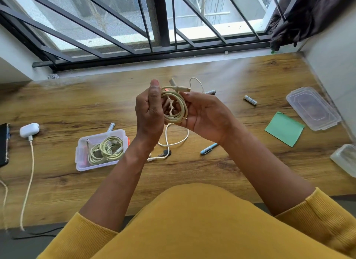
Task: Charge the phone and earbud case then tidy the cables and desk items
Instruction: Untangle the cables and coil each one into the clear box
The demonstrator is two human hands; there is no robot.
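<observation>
A brown wooden desk [77,108] sits under a window with dark metal bars [115,27]. Above the desk, the left hand [149,112] and right hand [202,116] both grip one pale yellow cable wound in a ring [176,106]. A clear plastic box [102,149] holds more wound cables. The white earbud case [29,130] lies far left, with a cable plugged in. Three batteries, one blue pen [208,148] and one green paper [284,128] lie about.
</observation>
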